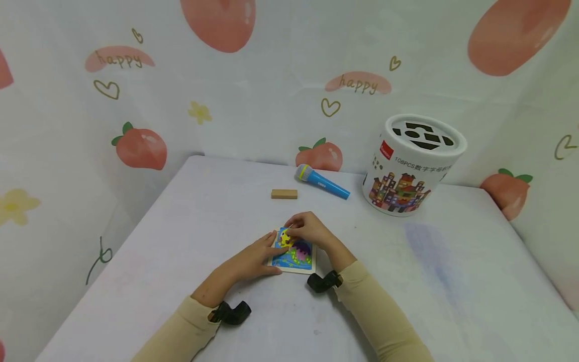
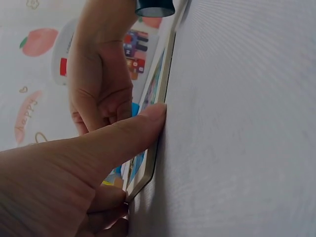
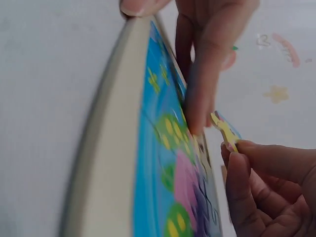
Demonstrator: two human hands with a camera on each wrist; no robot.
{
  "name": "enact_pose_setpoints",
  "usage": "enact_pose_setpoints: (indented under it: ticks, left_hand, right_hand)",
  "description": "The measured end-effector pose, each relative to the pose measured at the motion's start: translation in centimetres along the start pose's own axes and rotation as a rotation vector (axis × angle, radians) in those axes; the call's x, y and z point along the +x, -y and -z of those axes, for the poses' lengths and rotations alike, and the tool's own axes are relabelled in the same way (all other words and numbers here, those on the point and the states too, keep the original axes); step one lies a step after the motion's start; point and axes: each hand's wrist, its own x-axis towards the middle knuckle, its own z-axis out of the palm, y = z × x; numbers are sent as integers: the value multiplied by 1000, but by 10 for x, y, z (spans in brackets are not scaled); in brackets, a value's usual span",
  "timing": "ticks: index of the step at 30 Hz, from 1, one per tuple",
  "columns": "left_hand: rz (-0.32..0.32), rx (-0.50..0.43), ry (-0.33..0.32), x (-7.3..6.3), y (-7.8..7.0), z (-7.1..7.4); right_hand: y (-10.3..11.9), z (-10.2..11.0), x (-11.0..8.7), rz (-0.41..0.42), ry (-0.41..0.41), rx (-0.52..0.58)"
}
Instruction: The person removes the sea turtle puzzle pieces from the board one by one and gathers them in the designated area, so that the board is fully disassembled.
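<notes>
A small picture puzzle board (image 1: 294,269) lies on the table, with a blue background and a purple and pink figure. My left hand (image 1: 255,259) holds the board's left side. Its thumb (image 2: 133,131) rests along the near edge, and one finger (image 3: 202,94) presses the picture face. Between thumb and fingertips, my right hand (image 1: 312,231) pinches a yellow puzzle piece (image 3: 226,132) over the board's upper part. That piece stands tilted, apart from the board in the right wrist view. The right fingertips are partly hidden in the left wrist view.
Behind the board lie a small wooden block (image 1: 284,194) and a blue toy microphone (image 1: 327,184). A white lidded bucket (image 1: 407,166) stands at the back right of the white table (image 1: 217,201). A patterned cloth (image 1: 271,100) hangs behind.
</notes>
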Motion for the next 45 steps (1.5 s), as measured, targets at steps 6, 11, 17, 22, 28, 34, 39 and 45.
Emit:
enact_pose_setpoints:
  ticks: [6, 11, 17, 22, 28, 34, 39, 45]
  left_hand:
    - [18, 15, -8, 0, -2, 0]
    - [28, 21, -20, 1, -3, -2]
    - [20, 8, -11, 2, -5, -3]
    - [14, 7, -7, 2, -6, -4]
    - [-2, 15, -28, 3, -4, -7]
    - [-13, 15, -36, 3, -2, -8]
    - [-3, 6, -31, 3, -4, -8]
    - [8, -7, -27, 2, -7, -6]
  right_hand:
    - [-6, 14, -7, -63, -50, 4]
    - [-14, 29, -13, -91, -48, 31]
    - [-21, 45, -26, -116, -86, 31]
    - [-29, 58, -34, -143, -118, 39]
    - [-41, 72, -40, -153, -155, 48]
    - [-48, 80, -49, -180, -201, 44]
    - [-54, 84, -53, -185, -217, 38]
    - [-58, 90, -58, -222, -226, 41]
